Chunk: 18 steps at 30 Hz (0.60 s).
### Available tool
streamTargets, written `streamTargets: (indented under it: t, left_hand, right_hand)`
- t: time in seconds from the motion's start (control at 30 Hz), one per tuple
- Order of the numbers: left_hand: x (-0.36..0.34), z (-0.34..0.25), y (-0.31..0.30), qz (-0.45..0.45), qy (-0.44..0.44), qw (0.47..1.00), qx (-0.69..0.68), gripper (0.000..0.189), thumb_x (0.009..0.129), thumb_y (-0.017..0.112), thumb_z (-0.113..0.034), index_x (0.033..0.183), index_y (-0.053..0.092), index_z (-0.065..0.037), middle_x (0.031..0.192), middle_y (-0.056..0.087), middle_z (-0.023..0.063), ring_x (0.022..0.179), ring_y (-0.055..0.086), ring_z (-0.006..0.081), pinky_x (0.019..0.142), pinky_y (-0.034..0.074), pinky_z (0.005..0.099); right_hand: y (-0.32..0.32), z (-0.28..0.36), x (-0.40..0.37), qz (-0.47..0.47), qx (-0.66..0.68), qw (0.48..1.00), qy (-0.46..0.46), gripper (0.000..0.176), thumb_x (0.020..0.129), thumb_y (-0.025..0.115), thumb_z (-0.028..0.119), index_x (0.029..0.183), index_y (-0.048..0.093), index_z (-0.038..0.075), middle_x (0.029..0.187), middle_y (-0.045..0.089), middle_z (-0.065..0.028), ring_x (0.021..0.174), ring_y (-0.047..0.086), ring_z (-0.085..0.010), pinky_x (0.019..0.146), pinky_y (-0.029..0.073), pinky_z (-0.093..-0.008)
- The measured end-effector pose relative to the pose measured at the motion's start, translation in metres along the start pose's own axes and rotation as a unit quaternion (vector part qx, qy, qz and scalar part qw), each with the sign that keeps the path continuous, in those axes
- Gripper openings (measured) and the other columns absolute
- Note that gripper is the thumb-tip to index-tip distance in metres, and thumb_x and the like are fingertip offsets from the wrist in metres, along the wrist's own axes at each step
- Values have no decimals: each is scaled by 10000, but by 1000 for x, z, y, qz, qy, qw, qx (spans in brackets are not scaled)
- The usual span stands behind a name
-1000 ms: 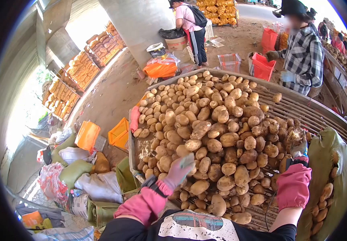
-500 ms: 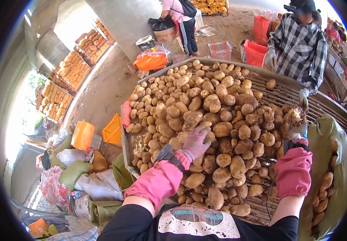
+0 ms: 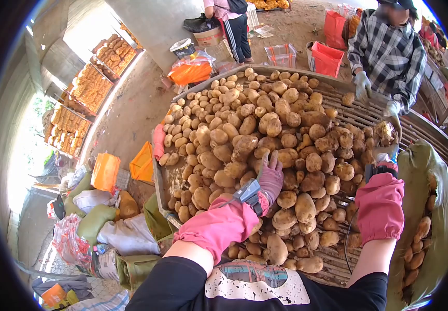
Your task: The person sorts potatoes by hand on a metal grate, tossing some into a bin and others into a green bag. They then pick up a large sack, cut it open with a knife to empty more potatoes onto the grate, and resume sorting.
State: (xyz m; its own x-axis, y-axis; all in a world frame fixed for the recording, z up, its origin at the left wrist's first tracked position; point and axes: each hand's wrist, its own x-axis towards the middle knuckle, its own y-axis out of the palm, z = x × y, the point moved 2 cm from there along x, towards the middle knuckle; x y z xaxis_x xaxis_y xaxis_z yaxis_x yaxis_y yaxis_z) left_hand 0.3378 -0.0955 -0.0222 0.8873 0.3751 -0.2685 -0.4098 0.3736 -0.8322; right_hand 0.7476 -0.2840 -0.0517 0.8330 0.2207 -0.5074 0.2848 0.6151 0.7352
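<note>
My left hand (image 3: 271, 179), in a pink glove with a device strapped at the wrist, rests on the heap of potatoes (image 3: 218, 136). Its fingers are stretched out and slightly apart, touching potatoes beneath them. At the heap's right side, my right hand (image 3: 389, 150) is partly hidden behind its wrist strap. Its fingers reach along a large, lumpy, soil-covered potato (image 3: 384, 133) and appear closed around it. Soil-stained potatoes lie between my hands, while cleaner, smaller ones lie toward the far left. Pink sleeves cover both forearms.
The heap lies on a slatted sorting table (image 3: 332, 269) with a raised rim. Opposite stands a co-worker in a checked shirt (image 3: 387, 57), gloved hands over the slats. A green sack (image 3: 436, 171) with potatoes borders my right side. Bags (image 3: 128, 238) and orange crates (image 3: 142, 163) lie left.
My left hand has shifted right across the potatoes and turned its fingers farther away from me. The right hand has moved slightly with the lumpy potato. The co-worker's hands have come closer together.
</note>
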Motion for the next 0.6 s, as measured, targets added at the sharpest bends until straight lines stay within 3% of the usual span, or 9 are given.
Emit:
streamTargets:
  t: [0.1, 0.3, 0.33, 0.4, 0.43, 0.47, 0.53, 0.57, 0.6]
  left_hand:
    - [3, -3, 4, -31, -27, 999, -12, 341, 926, 431, -213, 1162, 654, -108, 1394, 480, 125, 1438, 228, 369, 1153, 108, 621]
    - [-16, 24, -3, -138, 1, 978, -154, 319, 785, 648, -369, 941, 703, -96, 1362, 503, 127, 1387, 309, 353, 1160, 160, 564]
    - [-24, 34, -15, -164, -35, 956, -242, 342, 705, 765, -378, 869, 696, -85, 1340, 517, 121, 1335, 365, 325, 1155, 215, 506]
    - [-30, 48, -5, -198, -93, 863, -456, 334, 719, 790, -356, 876, 693, -77, 1330, 518, 119, 1311, 385, 315, 1140, 254, 461]
    - [-33, 54, 0, -210, -118, 796, -555, 331, 726, 802, -345, 880, 692, -73, 1324, 519, 118, 1298, 395, 310, 1132, 274, 438]
    - [-41, 56, -7, -216, -139, 782, -568, 334, 747, 818, -314, 921, 685, -61, 1271, 555, 113, 1244, 462, 279, 1078, 352, 369]
    - [-57, 64, -20, -154, -138, 700, -684, 376, 757, 801, -365, 946, 704, -54, 1280, 543, 142, 1223, 477, 277, 1026, 395, 352]
    - [-61, 63, -22, -122, -136, 652, -736, 400, 762, 793, -390, 959, 713, -51, 1284, 536, 157, 1212, 485, 275, 1001, 417, 344]
    - [-64, 53, -1, -124, -170, 655, -726, 407, 770, 795, -404, 967, 718, -56, 1277, 543, 129, 1198, 496, 240, 960, 439, 322]
  right_hand:
    - [6, 1, 1, 17, 20, 1000, 16, 399, 894, 594, 433, 1178, 639, 156, 1176, 660, -19, 1046, 635, -229, 749, 573, -356]
    - [19, -5, -15, 63, 53, 997, -1, 467, 858, 692, 419, 1227, 589, 153, 1155, 649, -21, 1122, 593, -226, 865, 546, -417]
    - [27, -8, -29, 52, 60, 996, -27, 466, 864, 688, 406, 1238, 580, 149, 1143, 649, -23, 1121, 593, -225, 859, 546, -421]
    - [38, -16, -57, 62, 84, 993, -46, 473, 873, 689, 329, 1278, 543, 134, 1063, 654, -42, 1050, 619, -230, 833, 553, -377]
    - [33, -24, -55, 185, -54, 977, -89, 435, 875, 688, 305, 1253, 561, 131, 1052, 656, -46, 1024, 627, -232, 826, 553, -362]
    - [23, -40, -51, 301, -192, 925, -130, 398, 876, 686, 281, 1227, 579, 128, 1041, 658, -50, 998, 634, -235, 818, 552, -347]
    - [9, -60, -85, 432, -387, 801, -146, 296, 874, 683, 229, 1140, 621, 115, 1008, 661, -67, 944, 647, -240, 793, 546, -321]
    - [8, -80, -129, 463, -466, 731, -185, 257, 854, 687, 204, 1088, 639, 110, 998, 660, -74, 934, 647, -245, 775, 542, -323]
    - [7, -99, -174, 488, -532, 652, -230, 218, 834, 691, 180, 1035, 657, 104, 988, 660, -82, 925, 648, -249, 758, 538, -325]
